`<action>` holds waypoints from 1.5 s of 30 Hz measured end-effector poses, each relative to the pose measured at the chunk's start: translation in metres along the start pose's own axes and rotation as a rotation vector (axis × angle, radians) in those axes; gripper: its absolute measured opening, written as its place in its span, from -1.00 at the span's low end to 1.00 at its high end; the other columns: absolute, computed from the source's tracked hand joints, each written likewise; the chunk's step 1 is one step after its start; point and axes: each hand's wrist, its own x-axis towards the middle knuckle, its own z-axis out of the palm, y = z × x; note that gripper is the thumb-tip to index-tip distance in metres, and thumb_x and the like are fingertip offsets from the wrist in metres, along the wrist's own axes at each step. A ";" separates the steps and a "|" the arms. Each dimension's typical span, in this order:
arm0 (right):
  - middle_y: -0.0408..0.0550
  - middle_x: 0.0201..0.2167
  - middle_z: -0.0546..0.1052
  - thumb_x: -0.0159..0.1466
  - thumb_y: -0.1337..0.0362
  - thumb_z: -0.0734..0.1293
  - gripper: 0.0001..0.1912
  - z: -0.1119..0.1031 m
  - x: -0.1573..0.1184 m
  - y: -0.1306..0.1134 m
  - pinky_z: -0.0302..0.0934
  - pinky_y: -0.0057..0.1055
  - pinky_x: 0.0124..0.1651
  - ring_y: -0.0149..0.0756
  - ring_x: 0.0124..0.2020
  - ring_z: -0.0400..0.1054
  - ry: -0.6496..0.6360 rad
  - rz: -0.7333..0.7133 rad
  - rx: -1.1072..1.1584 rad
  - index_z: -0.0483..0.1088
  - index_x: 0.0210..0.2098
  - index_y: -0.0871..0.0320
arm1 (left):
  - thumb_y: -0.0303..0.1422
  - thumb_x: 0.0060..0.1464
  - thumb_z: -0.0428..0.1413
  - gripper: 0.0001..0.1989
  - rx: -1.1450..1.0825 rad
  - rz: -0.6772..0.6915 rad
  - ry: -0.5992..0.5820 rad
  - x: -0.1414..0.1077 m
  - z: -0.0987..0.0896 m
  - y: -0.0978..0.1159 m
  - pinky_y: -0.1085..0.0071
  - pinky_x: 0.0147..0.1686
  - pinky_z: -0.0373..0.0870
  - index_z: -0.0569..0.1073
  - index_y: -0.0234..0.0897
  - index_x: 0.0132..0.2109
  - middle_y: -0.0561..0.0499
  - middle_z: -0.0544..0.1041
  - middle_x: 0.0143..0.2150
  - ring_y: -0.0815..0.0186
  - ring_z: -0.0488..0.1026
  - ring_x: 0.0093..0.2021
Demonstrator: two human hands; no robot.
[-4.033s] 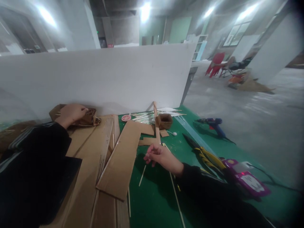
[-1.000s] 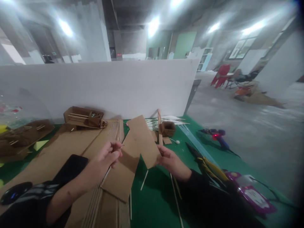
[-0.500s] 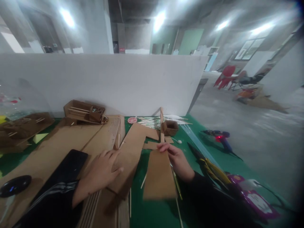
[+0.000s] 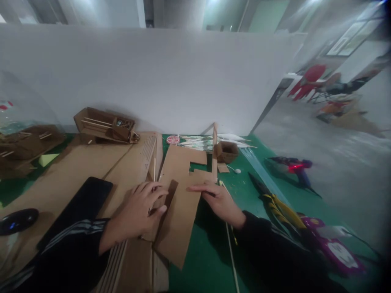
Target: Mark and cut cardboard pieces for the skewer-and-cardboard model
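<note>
My right hand (image 4: 221, 201) grips the right edge of a flat rectangular cardboard piece (image 4: 179, 224), its index finger stretched across the top face. The piece slants over a larger notched cardboard sheet (image 4: 177, 158) on the green table, and its near end reaches toward me. My left hand (image 4: 142, 207) hovers at the left side of the piece with fingers apart and nothing in them; whether its fingertips touch the cardboard I cannot tell. Under my left forearm lies a stack of brown cardboard (image 4: 128, 162).
Left stand a black phone (image 4: 88, 203), a dark oval device (image 4: 18, 221) and cardboard boxes (image 4: 104, 126). Right lie yellow-handled pliers (image 4: 284, 209), a glue gun (image 4: 297, 169) and a purple device (image 4: 336, 248). A small cardboard box (image 4: 226, 151) sits before the white partition (image 4: 152, 81).
My right hand has moved the cardboard piece leftward and tilted it over the notched sheet. My left hand has shifted slightly right, closer to the piece. The view has dipped downward.
</note>
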 end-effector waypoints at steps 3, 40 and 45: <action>-0.06 0.01 0.57 0.35 0.42 0.18 -0.55 0.008 0.003 -0.002 0.20 -0.05 0.20 -0.13 0.12 0.37 -0.111 -0.069 -0.146 0.52 0.05 -0.13 | 0.01 0.19 0.08 -0.37 -0.080 0.248 -0.122 -0.001 -0.004 0.002 -0.06 0.31 0.05 0.22 -0.01 0.35 -0.09 0.07 0.46 -0.06 -0.01 0.42; 0.02 0.42 0.13 0.29 0.10 0.39 -0.33 0.011 -0.013 0.004 -0.06 0.12 0.37 -0.02 0.42 -0.04 -0.364 -0.055 -0.643 0.16 0.33 0.00 | 0.02 0.25 0.02 -0.46 0.104 0.351 -0.212 0.006 0.015 -0.007 -0.08 0.30 0.08 0.22 0.20 0.33 0.03 0.07 0.47 -0.08 -0.05 0.44; 0.08 0.38 0.21 0.26 0.10 0.42 -0.30 0.009 -0.013 0.005 -0.03 0.08 0.37 -0.02 0.39 0.02 -0.342 -0.071 -0.628 0.18 0.31 0.12 | 0.02 0.25 0.02 -0.45 0.148 0.385 -0.206 0.006 0.018 -0.009 -0.10 0.28 0.11 0.20 0.21 0.34 0.01 0.09 0.46 -0.08 -0.05 0.44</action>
